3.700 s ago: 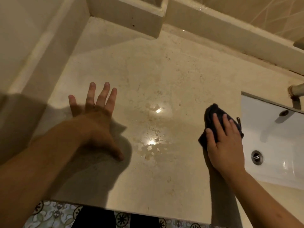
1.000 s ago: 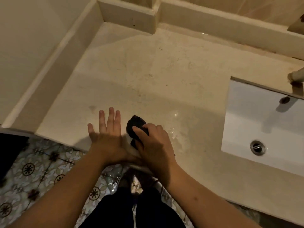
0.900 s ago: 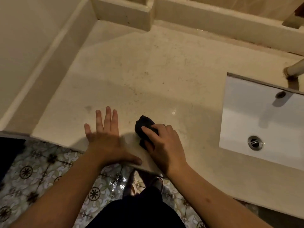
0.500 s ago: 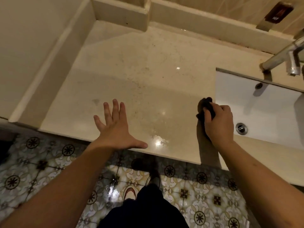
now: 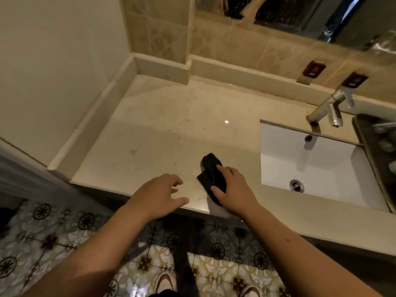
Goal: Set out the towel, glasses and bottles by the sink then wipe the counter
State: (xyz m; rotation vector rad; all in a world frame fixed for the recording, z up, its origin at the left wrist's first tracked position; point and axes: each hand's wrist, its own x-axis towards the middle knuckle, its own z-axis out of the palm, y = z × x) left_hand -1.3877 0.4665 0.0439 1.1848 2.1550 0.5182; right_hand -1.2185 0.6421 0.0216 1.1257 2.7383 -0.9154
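Dark cloth [image 5: 212, 175] half under right hand [image 5: 234, 192], tray [image 5: 364, 138] cropped

My right hand [image 5: 233, 189] covers the near part of the dark cloth [image 5: 212, 172], so I cannot tell how far it reaches under my palm. The tray [image 5: 374, 159] beside the sink runs off the right edge, its contents too blurred to name. The mirror [image 5: 300, 11] is cut by the top edge.
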